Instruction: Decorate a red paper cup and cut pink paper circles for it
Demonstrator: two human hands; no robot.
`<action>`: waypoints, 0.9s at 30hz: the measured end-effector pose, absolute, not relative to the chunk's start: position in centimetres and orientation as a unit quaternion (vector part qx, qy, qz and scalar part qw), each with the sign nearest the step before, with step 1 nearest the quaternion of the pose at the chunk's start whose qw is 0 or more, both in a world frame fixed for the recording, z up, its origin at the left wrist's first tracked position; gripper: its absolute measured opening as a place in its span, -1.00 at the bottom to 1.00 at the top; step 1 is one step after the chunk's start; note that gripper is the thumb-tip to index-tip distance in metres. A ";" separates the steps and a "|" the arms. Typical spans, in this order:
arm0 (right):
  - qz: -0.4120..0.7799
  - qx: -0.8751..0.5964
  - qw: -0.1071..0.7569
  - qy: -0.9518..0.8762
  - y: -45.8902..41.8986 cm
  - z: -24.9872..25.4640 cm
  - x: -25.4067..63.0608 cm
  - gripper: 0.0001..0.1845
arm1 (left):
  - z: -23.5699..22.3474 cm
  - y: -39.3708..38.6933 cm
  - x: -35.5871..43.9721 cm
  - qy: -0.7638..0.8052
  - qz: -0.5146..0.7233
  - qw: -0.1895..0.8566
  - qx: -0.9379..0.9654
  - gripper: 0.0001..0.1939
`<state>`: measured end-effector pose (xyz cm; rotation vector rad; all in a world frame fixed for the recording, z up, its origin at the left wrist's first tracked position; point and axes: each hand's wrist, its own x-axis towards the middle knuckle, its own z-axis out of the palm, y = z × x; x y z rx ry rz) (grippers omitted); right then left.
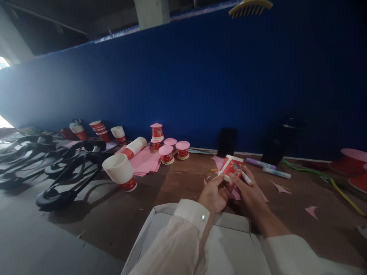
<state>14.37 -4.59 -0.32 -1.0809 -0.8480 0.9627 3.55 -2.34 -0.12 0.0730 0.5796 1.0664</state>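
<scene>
A short red paper cup (233,167) with a printed pattern and white edges is tilted between my two hands. My left hand (214,194) is closed on its lower left side, fingers beneath it. My right hand (249,190) presses the cup's lower right side with the thumb. A white marker (247,178) with an orange end lies held along the fingers of that same hand. Pink paper (219,162) and small scraps lie under and around the hands. Just beyond to the right are a purple marker (260,163) and a light-blue one (276,173).
Pink-topped red cups (166,154) stand left of centre beside pink sheets (145,162). Stacked white-and-red cups (119,170) stand nearer, by black headphones (65,191). A white box (229,244) is under my forearms. A blue partition (183,84) backs the table.
</scene>
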 end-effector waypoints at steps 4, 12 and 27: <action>0.433 -0.486 0.672 -0.353 -4.5 -0.5 14.2 -0.45 | -0.5 -2.8 3.9 0.261 0.485 0.833 0.045 -0.84; 0.405 -0.497 0.700 -0.316 -2.6 -3.4 15.2 -0.37 | 0.0 -2.8 3.8 0.197 0.514 0.832 0.078 -0.79; 0.380 -0.511 0.707 -0.309 -2.7 -3.6 15.6 -0.33 | 0.1 -2.1 3.1 0.237 0.518 0.822 0.022 -0.79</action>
